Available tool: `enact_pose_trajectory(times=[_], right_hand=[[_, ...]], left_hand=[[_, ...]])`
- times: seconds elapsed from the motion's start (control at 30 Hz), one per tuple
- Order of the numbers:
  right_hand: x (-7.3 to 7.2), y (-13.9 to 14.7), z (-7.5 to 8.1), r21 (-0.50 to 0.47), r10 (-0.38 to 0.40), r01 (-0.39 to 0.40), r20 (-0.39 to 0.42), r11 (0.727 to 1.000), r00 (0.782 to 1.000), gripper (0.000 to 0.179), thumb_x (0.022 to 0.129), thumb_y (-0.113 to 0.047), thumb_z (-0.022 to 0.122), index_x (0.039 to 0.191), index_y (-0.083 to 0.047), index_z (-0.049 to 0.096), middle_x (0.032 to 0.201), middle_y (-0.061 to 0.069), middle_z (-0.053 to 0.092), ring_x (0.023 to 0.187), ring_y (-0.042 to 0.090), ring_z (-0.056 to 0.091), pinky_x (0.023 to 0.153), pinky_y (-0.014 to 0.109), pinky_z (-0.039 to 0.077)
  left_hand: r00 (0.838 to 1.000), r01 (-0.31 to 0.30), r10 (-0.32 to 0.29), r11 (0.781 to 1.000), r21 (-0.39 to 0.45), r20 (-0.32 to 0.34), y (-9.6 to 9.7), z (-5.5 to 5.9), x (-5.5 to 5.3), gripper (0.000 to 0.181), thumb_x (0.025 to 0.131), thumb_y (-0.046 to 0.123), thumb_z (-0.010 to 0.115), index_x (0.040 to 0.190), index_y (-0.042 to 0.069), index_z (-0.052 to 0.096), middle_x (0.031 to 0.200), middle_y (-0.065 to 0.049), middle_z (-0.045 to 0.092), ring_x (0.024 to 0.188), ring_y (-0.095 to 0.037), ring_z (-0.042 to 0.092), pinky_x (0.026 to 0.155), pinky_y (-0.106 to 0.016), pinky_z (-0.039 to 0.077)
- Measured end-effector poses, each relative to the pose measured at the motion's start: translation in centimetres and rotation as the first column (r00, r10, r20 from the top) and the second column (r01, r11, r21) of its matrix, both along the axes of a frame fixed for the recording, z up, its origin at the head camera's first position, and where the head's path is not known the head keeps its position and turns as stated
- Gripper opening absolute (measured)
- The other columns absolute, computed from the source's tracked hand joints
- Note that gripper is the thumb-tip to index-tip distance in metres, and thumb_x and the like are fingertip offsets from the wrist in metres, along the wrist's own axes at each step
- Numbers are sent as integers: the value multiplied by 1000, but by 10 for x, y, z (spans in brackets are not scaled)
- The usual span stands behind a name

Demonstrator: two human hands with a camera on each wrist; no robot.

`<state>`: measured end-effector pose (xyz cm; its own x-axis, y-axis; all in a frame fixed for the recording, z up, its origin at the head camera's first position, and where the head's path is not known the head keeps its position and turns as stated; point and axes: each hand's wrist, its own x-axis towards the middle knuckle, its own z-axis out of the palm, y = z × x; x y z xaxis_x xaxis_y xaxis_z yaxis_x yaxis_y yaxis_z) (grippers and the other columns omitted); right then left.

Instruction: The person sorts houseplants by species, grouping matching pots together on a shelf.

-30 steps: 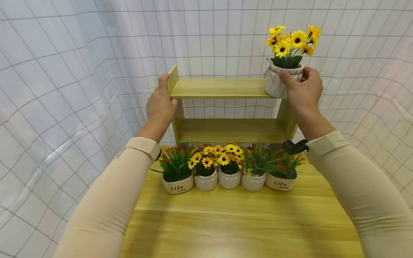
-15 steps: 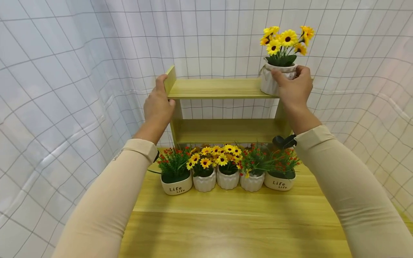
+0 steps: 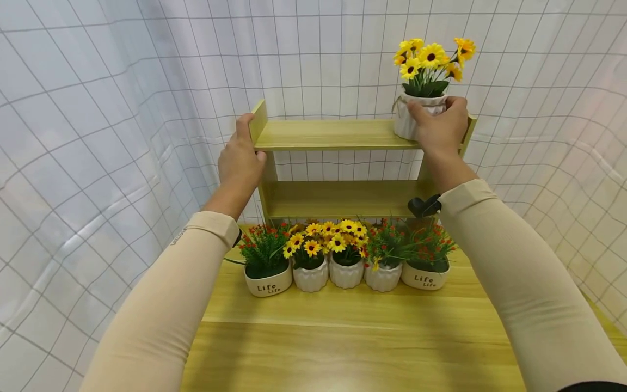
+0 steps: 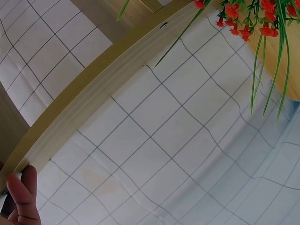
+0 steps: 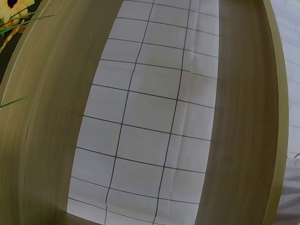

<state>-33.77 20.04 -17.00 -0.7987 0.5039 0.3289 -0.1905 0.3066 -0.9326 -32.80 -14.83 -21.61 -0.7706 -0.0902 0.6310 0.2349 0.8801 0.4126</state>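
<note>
In the head view my left hand (image 3: 241, 162) grips the upright left end panel of a two-tier wooden shelf (image 3: 333, 134), thumb at the front edge. Fingers (image 4: 23, 194) of that hand show against the panel in the left wrist view. My right hand (image 3: 443, 128) holds a white pot of yellow artificial daisies (image 3: 405, 120), thumb on the pot's front and fingers around its right side. The pot is upright at the right end of the top board. The right wrist view shows the shelf boards (image 5: 248, 112), with the hand and pot out of sight.
On the wooden table (image 3: 313, 348) before the shelf stands a row of several potted plants: white pots of yellow daisies (image 3: 346, 272), and oval "Life" pots (image 3: 268, 284) with red-flowered greenery. A white grid-patterned curtain (image 3: 333, 54) hangs behind and on both sides.
My right hand has moved the daisy pot slightly left and farther back over the top board, and the shelf's right end panel now shows. The left hand keeps its grip on the shelf.
</note>
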Motion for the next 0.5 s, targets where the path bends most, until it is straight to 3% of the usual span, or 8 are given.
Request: enact_pose_trajectory(times=[0.27, 0.5], right_hand=[[-4, 0, 1, 24, -30, 30, 11, 999, 999, 77, 80, -51, 77, 136, -14, 40, 133, -1, 45, 117, 13, 43, 94, 27, 40], [12, 1, -1, 14, 10, -10, -3, 1000, 1000, 86, 80, -56, 74, 145, -16, 34, 136, -3, 40, 114, 9, 37, 98, 25, 36]], left_hand=[[1000, 2, -2, 1000, -2, -11, 1, 1, 0, 68, 91, 7, 63, 147, 22, 27, 124, -26, 61, 87, -45, 64, 69, -54, 49], [1000, -2, 2, 1000, 2, 4, 0, 0, 0, 69, 91, 7, 63, 147, 23, 27, 126, -26, 60, 88, -46, 64, 70, -54, 49]])
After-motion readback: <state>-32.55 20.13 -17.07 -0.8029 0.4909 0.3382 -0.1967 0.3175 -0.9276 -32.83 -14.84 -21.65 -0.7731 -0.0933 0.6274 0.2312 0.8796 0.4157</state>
